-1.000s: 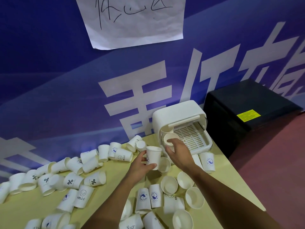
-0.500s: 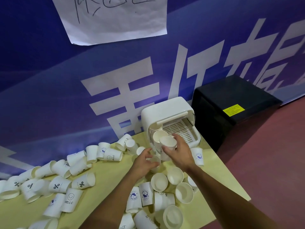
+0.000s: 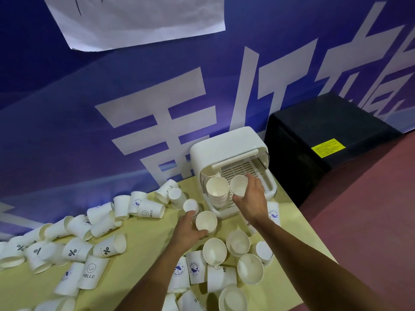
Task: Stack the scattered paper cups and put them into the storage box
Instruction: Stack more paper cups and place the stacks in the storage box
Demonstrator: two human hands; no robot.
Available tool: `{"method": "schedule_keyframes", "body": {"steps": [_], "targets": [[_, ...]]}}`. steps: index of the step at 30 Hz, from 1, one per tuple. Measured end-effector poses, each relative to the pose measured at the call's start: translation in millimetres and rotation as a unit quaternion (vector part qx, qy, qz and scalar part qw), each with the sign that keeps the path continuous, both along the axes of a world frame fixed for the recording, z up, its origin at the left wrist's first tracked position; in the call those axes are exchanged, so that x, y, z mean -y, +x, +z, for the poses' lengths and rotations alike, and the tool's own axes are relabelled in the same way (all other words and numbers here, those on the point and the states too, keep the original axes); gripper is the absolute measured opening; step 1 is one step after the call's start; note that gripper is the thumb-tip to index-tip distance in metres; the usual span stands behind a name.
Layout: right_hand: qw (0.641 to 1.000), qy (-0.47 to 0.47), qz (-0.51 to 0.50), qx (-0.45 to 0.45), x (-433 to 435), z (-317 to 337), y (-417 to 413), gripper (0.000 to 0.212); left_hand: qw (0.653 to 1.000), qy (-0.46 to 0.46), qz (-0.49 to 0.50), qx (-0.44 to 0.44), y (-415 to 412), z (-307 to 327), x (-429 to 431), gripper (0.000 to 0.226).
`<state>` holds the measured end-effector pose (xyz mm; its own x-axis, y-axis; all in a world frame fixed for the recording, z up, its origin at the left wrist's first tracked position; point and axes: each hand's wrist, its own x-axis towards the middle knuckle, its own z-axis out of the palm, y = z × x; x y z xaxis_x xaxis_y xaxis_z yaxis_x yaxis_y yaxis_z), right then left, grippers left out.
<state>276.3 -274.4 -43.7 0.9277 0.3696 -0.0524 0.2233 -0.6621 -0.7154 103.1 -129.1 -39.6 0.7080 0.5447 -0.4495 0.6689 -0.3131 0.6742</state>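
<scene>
A white storage box (image 3: 226, 144) with a raised lid and slatted tray stands at the table's far end. A stack of paper cups (image 3: 217, 190) leans in its left front corner. My right hand (image 3: 250, 199) grips a single white cup (image 3: 239, 186), mouth up, beside that stack over the box's front. My left hand (image 3: 189, 230) holds another upright cup (image 3: 206, 221) on the table just in front of the box. Several white cups lie scattered over the yellow table (image 3: 143, 248), some printed HELLO, % or with a blue whale.
A blue banner wall with white characters rises right behind the table, with a paper sheet (image 3: 139, 19) taped high up. A black cabinet (image 3: 323, 149) stands right of the box. The table's right edge drops to a reddish floor (image 3: 370, 221).
My right hand has moved its cup from the table side up next to the stack in the box. My left hand has taken hold of another cup in front of the box.
</scene>
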Motion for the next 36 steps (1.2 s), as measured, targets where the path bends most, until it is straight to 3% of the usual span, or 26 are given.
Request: {"method": "schedule_keyframes", "body": {"steps": [8, 15, 21, 26, 32, 36], "targets": [[0.998, -0.052, 0.018, 0.009, -5, -22, 14, 0.084, 1.0, 0.007, -0.002, 0.0, 9, -17, 8, 0.063], [0.995, -0.08, 0.058, 0.005, -8, -36, 18, 0.077, 0.999, 0.016, 0.025, -0.016, 17, -31, 14, 0.086], [0.992, -0.096, 0.078, -0.002, -6, -39, 16, 0.076, 0.999, 0.037, 0.014, -0.021, 19, -35, 17, 0.089], [0.994, -0.072, 0.085, 0.015, 6, -32, 9, 0.064, 0.998, 0.054, 0.005, -0.024, 17, -32, 17, 0.085], [0.995, -0.035, 0.07, 0.064, 18, -28, -19, 0.035, 0.998, 0.048, 0.035, -0.014, 0, -16, 8, 0.088], [0.989, -0.012, 0.127, 0.069, 15, -26, -45, 0.025, 0.998, 0.028, 0.064, 0.01, -17, -2, -5, 0.09]]}}
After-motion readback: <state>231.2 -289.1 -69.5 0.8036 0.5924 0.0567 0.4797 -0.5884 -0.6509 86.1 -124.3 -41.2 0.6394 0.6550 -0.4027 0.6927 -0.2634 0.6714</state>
